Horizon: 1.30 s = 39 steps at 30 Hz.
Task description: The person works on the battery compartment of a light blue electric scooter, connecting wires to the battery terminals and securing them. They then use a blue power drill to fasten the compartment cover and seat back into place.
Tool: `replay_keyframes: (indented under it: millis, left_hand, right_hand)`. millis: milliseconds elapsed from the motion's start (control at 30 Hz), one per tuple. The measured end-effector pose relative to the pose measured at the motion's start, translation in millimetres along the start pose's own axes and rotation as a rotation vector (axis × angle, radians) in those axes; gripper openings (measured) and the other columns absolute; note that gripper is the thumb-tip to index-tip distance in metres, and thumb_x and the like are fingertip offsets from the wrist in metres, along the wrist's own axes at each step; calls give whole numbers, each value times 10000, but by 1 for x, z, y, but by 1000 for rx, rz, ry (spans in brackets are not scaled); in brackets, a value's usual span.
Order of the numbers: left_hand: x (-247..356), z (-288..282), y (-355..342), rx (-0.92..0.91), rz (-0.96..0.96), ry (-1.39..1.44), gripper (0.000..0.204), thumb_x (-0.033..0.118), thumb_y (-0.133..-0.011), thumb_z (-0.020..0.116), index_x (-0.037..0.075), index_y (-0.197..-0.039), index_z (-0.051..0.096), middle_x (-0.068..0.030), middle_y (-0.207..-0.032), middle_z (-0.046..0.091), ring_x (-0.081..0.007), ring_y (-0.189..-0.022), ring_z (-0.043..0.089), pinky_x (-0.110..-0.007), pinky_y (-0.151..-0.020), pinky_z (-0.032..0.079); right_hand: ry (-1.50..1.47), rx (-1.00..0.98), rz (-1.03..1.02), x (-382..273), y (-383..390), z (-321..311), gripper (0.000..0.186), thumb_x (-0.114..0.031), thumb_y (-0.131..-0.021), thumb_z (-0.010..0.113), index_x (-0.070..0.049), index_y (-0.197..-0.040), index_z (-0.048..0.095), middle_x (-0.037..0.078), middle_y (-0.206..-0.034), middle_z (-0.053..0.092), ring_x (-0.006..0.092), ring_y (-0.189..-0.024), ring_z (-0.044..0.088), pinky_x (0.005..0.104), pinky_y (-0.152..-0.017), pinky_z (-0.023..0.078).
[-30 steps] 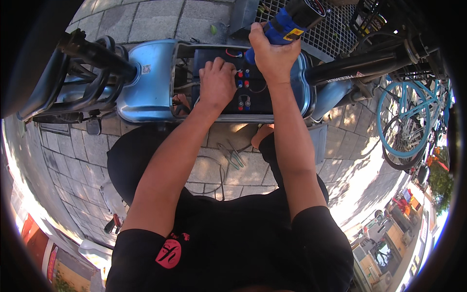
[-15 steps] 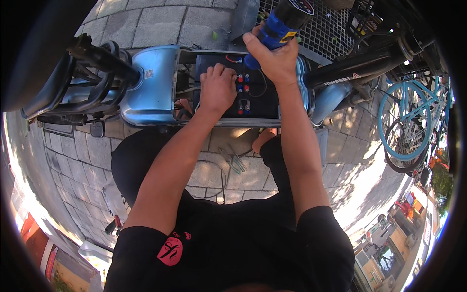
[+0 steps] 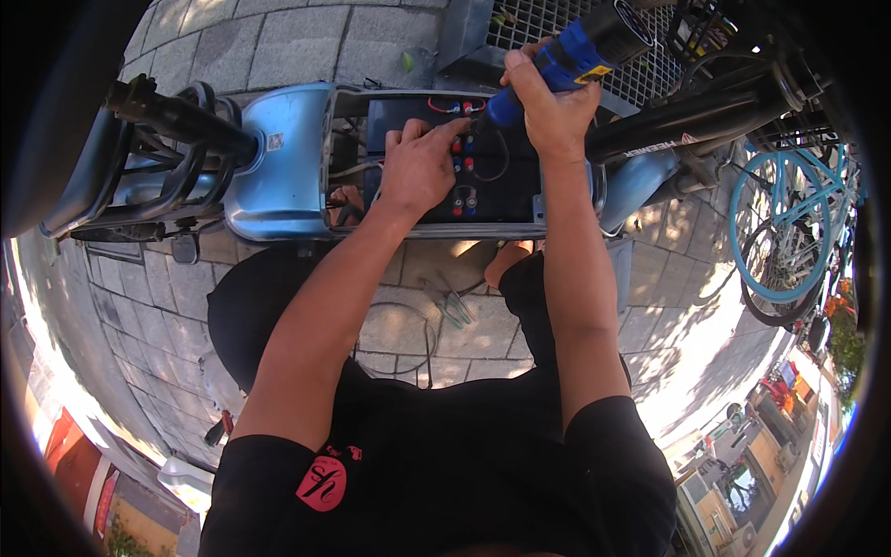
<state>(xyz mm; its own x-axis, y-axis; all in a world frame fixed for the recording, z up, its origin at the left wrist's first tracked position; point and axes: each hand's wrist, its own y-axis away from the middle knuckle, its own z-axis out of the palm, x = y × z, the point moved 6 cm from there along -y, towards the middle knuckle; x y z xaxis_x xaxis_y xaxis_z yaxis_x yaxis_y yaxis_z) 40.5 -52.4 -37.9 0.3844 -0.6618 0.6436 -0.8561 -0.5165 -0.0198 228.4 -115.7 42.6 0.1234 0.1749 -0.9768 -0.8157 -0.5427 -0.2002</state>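
The open middle of a light-blue electric bike body [image 3: 283, 181] holds black batteries [image 3: 506, 200] with red and blue terminals. My right hand [image 3: 560, 119] is wrapped round a blue and black cordless screwdriver [image 3: 566, 60], tilted so that its nose points down and left at the upper terminals. Over the left part of the batteries lies my left hand [image 3: 419, 169], its index finger reaching to the screwdriver's nose and the others curled. Whatever is under its fingertips is too small to make out. Short cables [image 3: 501, 167] link some terminals.
On the paving [image 3: 483, 339] between my legs lie green-handled pliers [image 3: 455, 306] and a dark cable [image 3: 430, 339]. A metal grating [image 3: 524, 28] lies beyond the bike. The bike's black tube [image 3: 687, 121] rises at right, near a turquoise bicycle [image 3: 784, 223].
The screwdriver and my right hand have shifted right and slightly down, and the tool leans more. My left index finger has stretched out toward its nose.
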Motion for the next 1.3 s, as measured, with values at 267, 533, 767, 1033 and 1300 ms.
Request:
replay_keyframes:
  millis: [267,533,767,1033,1300]
  left_hand:
    - [3,-4,-2,-13,-35,83,432,153,-982,692,209,-1411,694,-6,-1176,789,-247,-1170,629,-444,-1003,408]
    - [5,2,-5,-32,51,-153,474,251,-913,717,255,-1385,755,-48,-1418,651,-274,-1249,590,-468,-1012,423]
    - [5,4,-5,-29,18,-168,492,308,-880,733,250,-1366,771,-58,-1419,639,-277,-1247,585,-471,-1027,421]
    - [4,3,-5,-5,23,-131,480,296,-877,730,224,-1349,778,-26,-1411,660,-260,-1235,588,-453,-1020,419]
    - [3,4,-3,-3,45,-103,462,262,-879,720,194,-1332,784,53,-1417,703,-233,-1188,608,-435,-985,434]
  right_hand:
    - [1,-8,-16,-5,3,-1,188,-12,-914,835,-11,-1043,699,63,-905,752,160,-758,742,323,-712,613]
    - [10,23,-42,-3,1,0,174,-29,-907,848,-20,-1016,712,57,-910,764,151,-753,751,298,-690,607]
    - [68,61,-61,-4,3,1,218,-39,-901,862,-18,-1048,702,70,-925,771,155,-758,757,307,-709,619]
    - [20,135,-25,-8,15,-4,247,-24,-895,845,10,-1064,668,83,-913,751,163,-740,741,324,-720,619]
    - [202,353,-155,-27,17,20,245,-91,-871,888,-16,-1015,704,30,-862,757,115,-722,726,285,-707,594]
